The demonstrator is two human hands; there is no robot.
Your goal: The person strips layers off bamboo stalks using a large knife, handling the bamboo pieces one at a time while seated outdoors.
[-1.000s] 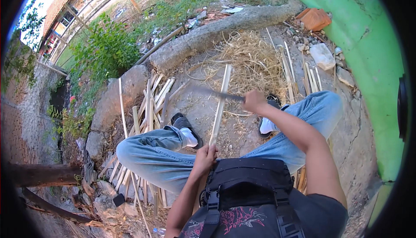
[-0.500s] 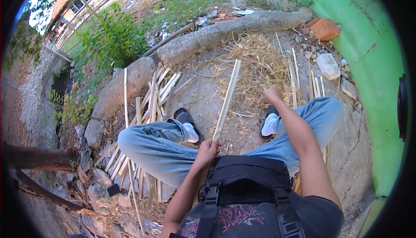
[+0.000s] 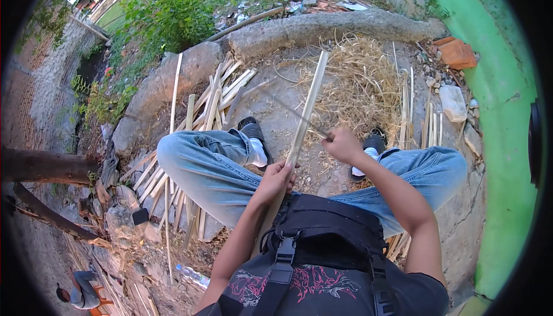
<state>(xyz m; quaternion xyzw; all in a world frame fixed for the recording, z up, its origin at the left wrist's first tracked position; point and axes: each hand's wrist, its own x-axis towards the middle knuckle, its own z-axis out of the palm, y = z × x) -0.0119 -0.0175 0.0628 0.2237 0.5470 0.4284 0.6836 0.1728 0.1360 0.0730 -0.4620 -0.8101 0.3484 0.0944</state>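
My left hand [image 3: 275, 183] is closed around a long pale bamboo strip [image 3: 311, 94], which slants up and away from my lap between my knees. My right hand [image 3: 344, 146] grips the handle of a thin dark knife [image 3: 320, 131]. Its blurred blade points to the far left and crosses the strip above my left hand; whether it touches the strip I cannot tell. Curly shavings [image 3: 360, 86] lie heaped on the ground beyond my right hand. To the left of my left knee, many cut strips [image 3: 216, 100] are piled.
More strips [image 3: 433, 123] lie at the right, near a pale block [image 3: 453, 103] and the green wall [image 3: 507, 143]. A low concrete kerb [image 3: 340, 25] runs across the far side. Someone sits on an orange chair [image 3: 103, 300] at lower left, with a plastic bottle [image 3: 193, 274] nearby.
My right hand has come left and nearer to me, bringing the knife across the strip. My left hand still holds the strip. The view has shifted, and a seated person now shows at lower left.
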